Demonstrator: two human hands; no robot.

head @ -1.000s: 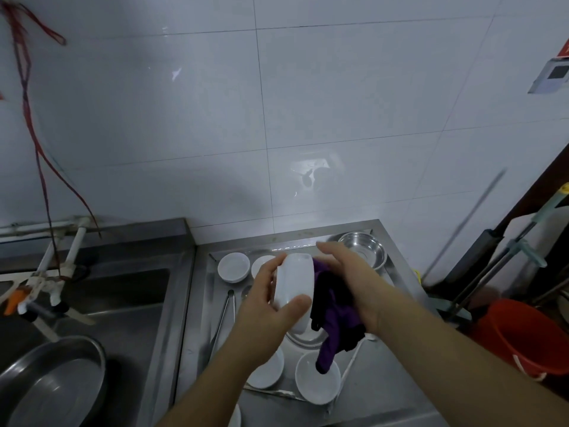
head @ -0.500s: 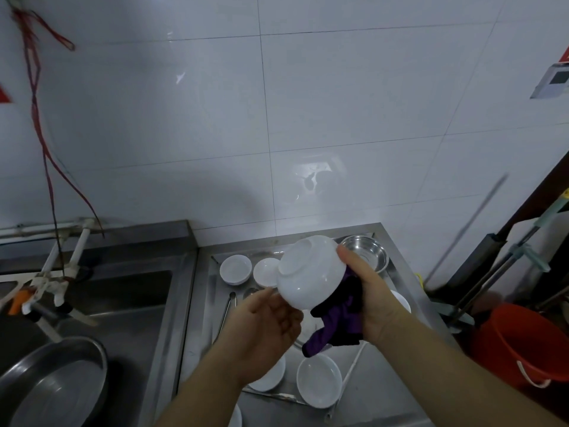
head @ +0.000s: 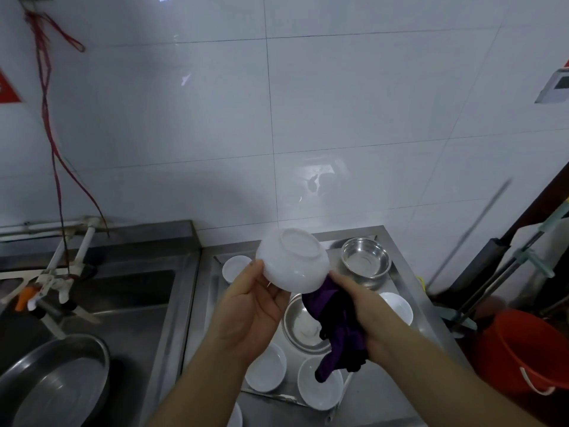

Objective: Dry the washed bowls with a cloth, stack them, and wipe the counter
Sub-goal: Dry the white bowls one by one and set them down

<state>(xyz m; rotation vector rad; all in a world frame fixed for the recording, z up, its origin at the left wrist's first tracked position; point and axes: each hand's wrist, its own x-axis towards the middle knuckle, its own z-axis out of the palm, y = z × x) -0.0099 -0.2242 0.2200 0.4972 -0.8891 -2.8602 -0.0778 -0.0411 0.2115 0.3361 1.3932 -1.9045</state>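
Leftmost, a large steel basin (head: 52,383) sits in the sink (head: 129,291), below a white tap assembly (head: 58,272). Next, the left hand (head: 249,312) is raised palm-up with loosely curved fingers, cradling a white bowl (head: 292,261) that is tipped so its foot ring faces the camera. Right of that, the right hand (head: 366,315) holds a purple cloth (head: 335,331) bunched in its curled fingers, the cloth touching the bowl's lower right edge. Beneath both hands, on the steel counter (head: 388,392), lie small white dishes (head: 266,368) and a flat steel bowl (head: 304,328); a deeper steel bowl (head: 366,261) stands near the wall. Farthest right is a red bucket (head: 520,349).
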